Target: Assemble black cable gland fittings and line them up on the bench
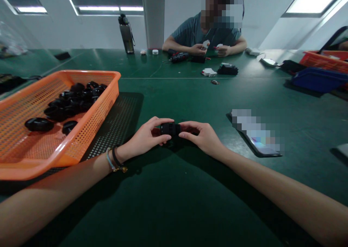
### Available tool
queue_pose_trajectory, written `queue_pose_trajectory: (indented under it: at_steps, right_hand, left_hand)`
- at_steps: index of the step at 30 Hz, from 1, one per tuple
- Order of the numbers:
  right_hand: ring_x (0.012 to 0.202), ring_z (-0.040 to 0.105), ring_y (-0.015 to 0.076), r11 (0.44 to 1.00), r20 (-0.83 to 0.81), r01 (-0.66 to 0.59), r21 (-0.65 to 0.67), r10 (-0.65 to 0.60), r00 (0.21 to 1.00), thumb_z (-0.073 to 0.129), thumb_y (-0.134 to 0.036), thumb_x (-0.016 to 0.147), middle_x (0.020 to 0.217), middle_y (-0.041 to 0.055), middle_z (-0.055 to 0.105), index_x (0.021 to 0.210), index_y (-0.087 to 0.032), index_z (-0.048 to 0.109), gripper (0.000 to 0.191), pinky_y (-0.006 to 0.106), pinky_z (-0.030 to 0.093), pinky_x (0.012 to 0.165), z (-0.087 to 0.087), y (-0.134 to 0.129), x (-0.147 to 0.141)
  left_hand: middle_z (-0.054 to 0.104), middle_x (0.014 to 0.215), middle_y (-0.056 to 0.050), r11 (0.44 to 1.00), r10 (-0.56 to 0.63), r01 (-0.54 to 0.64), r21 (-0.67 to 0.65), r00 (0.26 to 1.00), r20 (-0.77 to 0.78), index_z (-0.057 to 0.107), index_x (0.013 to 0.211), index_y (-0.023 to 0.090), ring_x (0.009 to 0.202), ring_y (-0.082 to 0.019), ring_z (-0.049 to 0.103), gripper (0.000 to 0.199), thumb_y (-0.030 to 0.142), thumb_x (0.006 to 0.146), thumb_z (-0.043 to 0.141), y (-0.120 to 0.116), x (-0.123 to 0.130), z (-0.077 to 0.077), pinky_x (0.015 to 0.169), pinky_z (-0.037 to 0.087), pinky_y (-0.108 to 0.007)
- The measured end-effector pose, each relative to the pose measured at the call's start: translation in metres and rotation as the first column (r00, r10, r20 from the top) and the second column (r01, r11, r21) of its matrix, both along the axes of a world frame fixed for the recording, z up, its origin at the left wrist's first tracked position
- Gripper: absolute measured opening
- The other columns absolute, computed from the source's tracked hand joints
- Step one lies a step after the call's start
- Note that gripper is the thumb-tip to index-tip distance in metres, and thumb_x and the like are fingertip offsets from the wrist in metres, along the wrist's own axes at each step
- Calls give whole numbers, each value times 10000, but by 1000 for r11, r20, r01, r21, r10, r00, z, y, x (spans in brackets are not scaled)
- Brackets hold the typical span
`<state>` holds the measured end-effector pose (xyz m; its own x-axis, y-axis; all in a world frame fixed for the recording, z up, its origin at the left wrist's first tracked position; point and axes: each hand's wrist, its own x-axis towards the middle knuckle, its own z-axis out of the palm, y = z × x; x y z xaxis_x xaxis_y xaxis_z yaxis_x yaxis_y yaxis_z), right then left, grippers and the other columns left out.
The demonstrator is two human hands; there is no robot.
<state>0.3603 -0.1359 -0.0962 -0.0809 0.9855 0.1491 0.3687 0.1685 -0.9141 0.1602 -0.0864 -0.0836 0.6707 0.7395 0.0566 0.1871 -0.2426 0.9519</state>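
Note:
Between my hands, a small black cylindrical part (170, 128) lies sideways just above the green table (163, 203). My left hand (148, 135) grips its left end between thumb and fingers. On its right end, my right hand (202, 135) pinches it with thumb and forefinger. The part has a ridged or stepped middle, too dark to make out in detail. To the left, an orange perforated basket (94, 131) holds several glossy black round parts (56, 112).
A phone (255, 140) lies right of my hands. Across the table a person (187, 33) holds small white parts, near a power drill (178, 57). A dark bottle (126, 36) stands at the back; a blue bin (319, 79) and a red basket (315, 60) sit far right.

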Motion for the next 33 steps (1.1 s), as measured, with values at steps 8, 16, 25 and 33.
queue_pose_trajectory:
  at_steps: [8, 16, 25, 33]
  right_hand:
    - [695, 639, 138, 995, 15, -22, 97, 20, 1000, 667, -177, 688, 753, -20, 669, 1008, -222, 598, 330, 285, 507, 672, 4, -3, -2]
    - [691, 643, 137, 996, -1, -32, 84, 32, 999, 660, -164, 693, 728, -29, 657, 956, -222, 594, 277, 292, 514, 688, 3, -3, -2]
    - [672, 646, 138, 997, 9, -23, 79, 22, 1000, 666, -179, 697, 704, -35, 670, 957, -218, 603, 271, 292, 510, 681, 2, -2, -2]
    - [671, 648, 139, 997, 1, -21, 68, 21, 1000, 670, -195, 693, 701, -33, 674, 958, -214, 611, 272, 287, 513, 683, 2, -2, -2]
  left_hand:
    - [469, 1001, 1, 1000, 9, -9, 19, 1000, -20, 562, 1130, 213, 618, -55, 580, 390, 221, 746, 630, 0, 0, 1, 584, 538, -219]
    - [465, 1007, -4, 1000, -1, 1, 23, 1000, -11, 559, 1136, 213, 625, -61, 584, 394, 235, 750, 633, 0, 0, 0, 591, 543, -231]
    - [458, 1000, 1, 1000, 5, -5, 22, 1000, -13, 558, 1131, 214, 624, -59, 586, 390, 234, 748, 631, 0, 0, 0, 593, 542, -227]
    - [465, 1016, -3, 999, -3, 3, 37, 1000, -12, 557, 1123, 214, 622, -57, 586, 382, 233, 749, 628, 1, 0, -1, 569, 534, -215]
